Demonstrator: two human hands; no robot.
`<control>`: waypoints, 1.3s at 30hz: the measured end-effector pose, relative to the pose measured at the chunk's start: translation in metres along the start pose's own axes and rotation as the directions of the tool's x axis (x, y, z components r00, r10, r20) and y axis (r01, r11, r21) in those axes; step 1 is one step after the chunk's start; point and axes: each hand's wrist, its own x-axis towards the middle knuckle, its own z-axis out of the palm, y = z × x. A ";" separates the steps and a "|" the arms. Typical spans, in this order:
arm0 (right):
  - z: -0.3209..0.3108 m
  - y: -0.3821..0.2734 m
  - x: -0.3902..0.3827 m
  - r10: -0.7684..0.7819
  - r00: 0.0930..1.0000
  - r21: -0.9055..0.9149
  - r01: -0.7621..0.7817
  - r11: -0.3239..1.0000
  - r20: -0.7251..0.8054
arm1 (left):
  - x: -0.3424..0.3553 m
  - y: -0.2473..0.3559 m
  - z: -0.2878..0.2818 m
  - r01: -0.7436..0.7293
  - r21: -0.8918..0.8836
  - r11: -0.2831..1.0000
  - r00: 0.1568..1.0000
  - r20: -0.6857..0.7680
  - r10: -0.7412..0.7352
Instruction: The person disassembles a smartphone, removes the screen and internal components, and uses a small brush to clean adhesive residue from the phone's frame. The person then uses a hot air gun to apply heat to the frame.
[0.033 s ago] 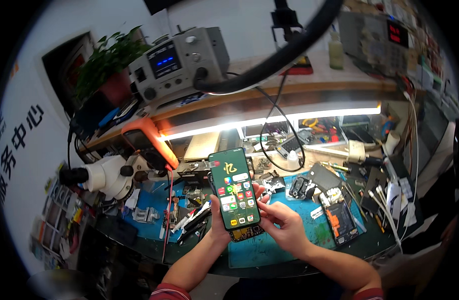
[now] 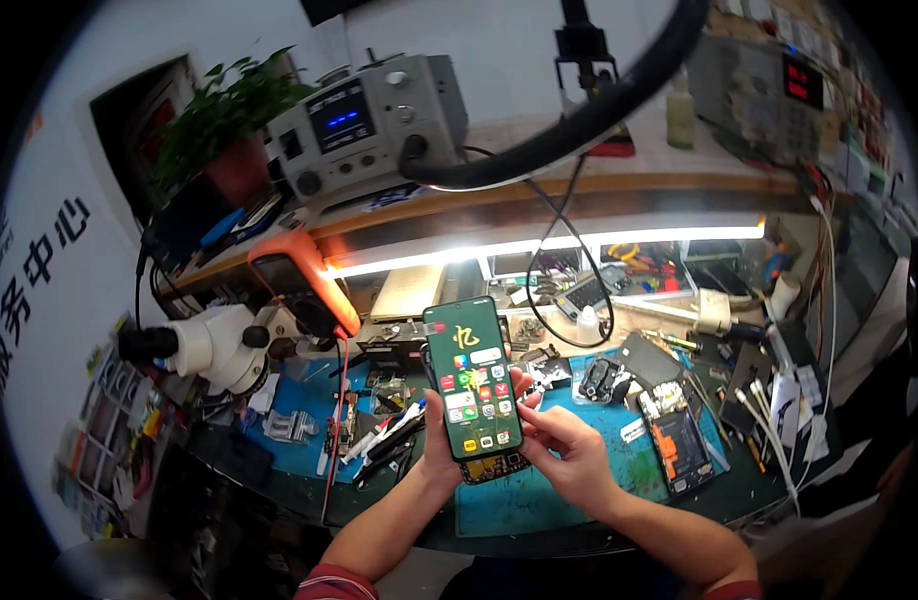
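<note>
A smartphone (image 2: 476, 385) with a lit green home screen full of app icons is held upright and slightly tilted over the blue work mat (image 2: 579, 505). My left hand (image 2: 442, 440) grips it, thumb along the left edge and fingertips showing at the right edge. My right hand (image 2: 567, 452) is closed in a pinch at the lower right edge of the phone. Below the screen's bottom edge an exposed circuit board (image 2: 494, 467) sticks out. How that board joins the phone is hidden behind the screen.
A white microscope (image 2: 204, 352) and an orange multimeter (image 2: 297, 285) stand at left. An opened phone body (image 2: 687, 447) lies right of my hands, near loose parts and tools. A black hose (image 2: 569, 140) arches overhead from a grey station (image 2: 364, 125) on the shelf.
The whole view has shifted slightly, with the background a little further right. My hands keep the same hold on the phone.
</note>
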 end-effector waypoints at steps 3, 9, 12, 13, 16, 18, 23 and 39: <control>0.006 0.000 0.000 -0.006 1.000 0.084 0.007 0.996 -0.010 | -0.002 0.001 -0.008 0.004 0.039 0.999 1.000 0.017 -0.004; -0.004 0.011 0.003 -0.023 1.000 0.079 0.023 0.997 -0.003 | 0.009 -0.003 -0.007 0.007 0.021 1.000 0.994 0.107 -0.009; -0.001 0.010 0.006 -0.026 1.000 0.139 0.025 0.990 0.011 | 0.008 -0.004 -0.014 0.001 0.013 1.000 0.993 0.117 -0.002; -0.001 0.010 0.006 -0.024 1.000 0.120 0.022 0.993 0.019 | 0.008 -0.003 -0.016 -0.005 0.011 1.000 0.993 0.120 0.004; 0.000 0.008 0.004 -0.024 0.999 0.083 0.022 0.996 0.031 | 0.004 0.002 -0.010 -0.005 0.016 1.000 0.990 0.138 0.003; 0.001 0.009 0.002 -0.031 0.999 0.093 0.029 0.995 0.026 | 0.003 -0.001 -0.010 -0.027 0.000 1.000 0.989 0.148 0.027; 0.001 0.009 -0.001 -0.050 0.999 0.077 0.048 0.996 0.017 | 0.003 -0.001 -0.007 -0.037 -0.007 0.999 0.987 0.154 0.038; -0.001 0.013 -0.002 -0.068 0.997 0.088 0.065 0.994 0.036 | 0.003 -0.001 -0.013 0.003 -0.021 1.000 0.987 0.158 0.001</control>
